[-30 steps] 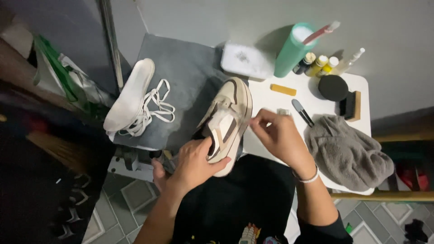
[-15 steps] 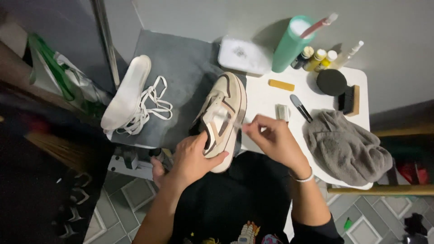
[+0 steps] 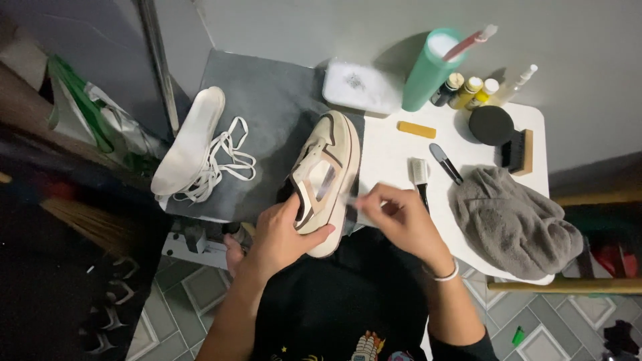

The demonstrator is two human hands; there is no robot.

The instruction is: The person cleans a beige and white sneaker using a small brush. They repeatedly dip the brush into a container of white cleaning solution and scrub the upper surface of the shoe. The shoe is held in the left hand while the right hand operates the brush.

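Sneaker cleaning seen from above, at a small white table (image 3: 388, 150) and grey mat (image 3: 267, 100).

Grey towel (image 3: 511, 224) fills the table's lower right; a white insole (image 3: 190, 140) and loose laces (image 3: 224, 164) lie at centre left. At centre frame a cream sneaker (image 3: 328, 170) rests half on the mat, its heel cupped from below by the left hand (image 3: 281, 234), fingers curled around it. Just right of it, touching the sole edge, the right hand (image 3: 394, 217) pinches something small and pale, too blurred to identify. The shoe overhangs the edge, so a loosened grip could let it drop into the lap. A brush (image 3: 419, 174) lies just above the right hand.
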